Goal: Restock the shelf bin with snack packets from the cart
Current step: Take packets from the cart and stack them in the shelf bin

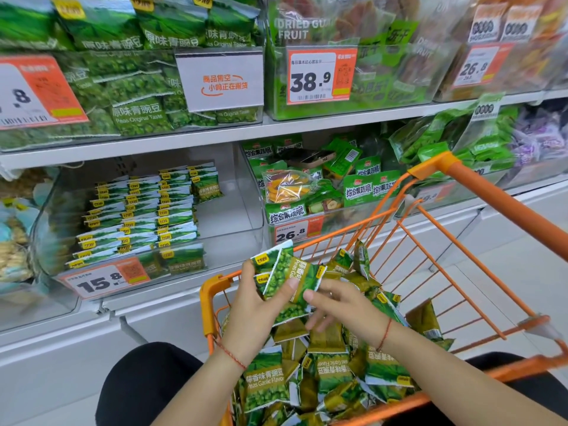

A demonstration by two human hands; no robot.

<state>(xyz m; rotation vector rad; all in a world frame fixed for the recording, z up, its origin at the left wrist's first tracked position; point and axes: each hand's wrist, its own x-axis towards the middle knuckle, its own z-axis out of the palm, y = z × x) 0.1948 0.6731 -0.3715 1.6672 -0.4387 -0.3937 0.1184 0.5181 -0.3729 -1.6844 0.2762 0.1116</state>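
An orange wire cart (pixel 479 192) in front of me holds a heap of green garlic-pea snack packets (pixel 332 373). Above the cart, my left hand (pixel 255 315) grips a small stack of these packets (pixel 285 278), thumb across the front. My right hand (pixel 347 309) touches the stack's right edge with its thumb while its fingers curl below it. The clear shelf bin (pixel 233 210) at lower left holds neat rows of the same packets (pixel 144 210) on its left side; its right part shows bare bottom. A 15.8 price tag (pixel 104 279) is on its front.
The neighbouring bin (pixel 310 192) to the right holds mixed fruit-crisp packets and a phone-like object (pixel 310 156). The upper shelf carries bins of pea bags and dried fruit. My dark-clothed knees sit on either side of the cart's near end.
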